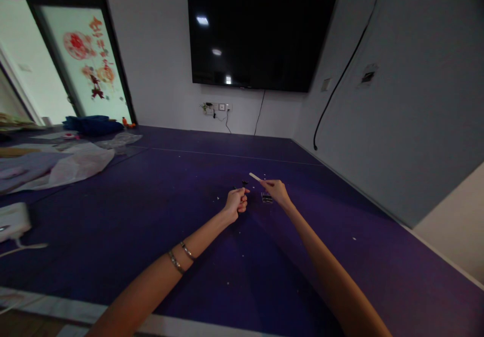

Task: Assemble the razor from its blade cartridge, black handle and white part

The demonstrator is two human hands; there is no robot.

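Observation:
My left hand is closed in a pinch over the purple tabletop. A small dark piece shows just beyond its fingertips; whether it is held I cannot tell. Between the thumb and fingers of my right hand is a flat pale stick, like a wooden craft stick, its free end pointing up and left. Right under that hand lies a small dark rectangular item with light stripes. Tiny white scraps are scattered around both hands.
Clear plastic sheeting and dark blue cloth lie at the far left. A white device with a cable sits at the left edge. A television hangs on the wall behind, and a black cable dangles at right.

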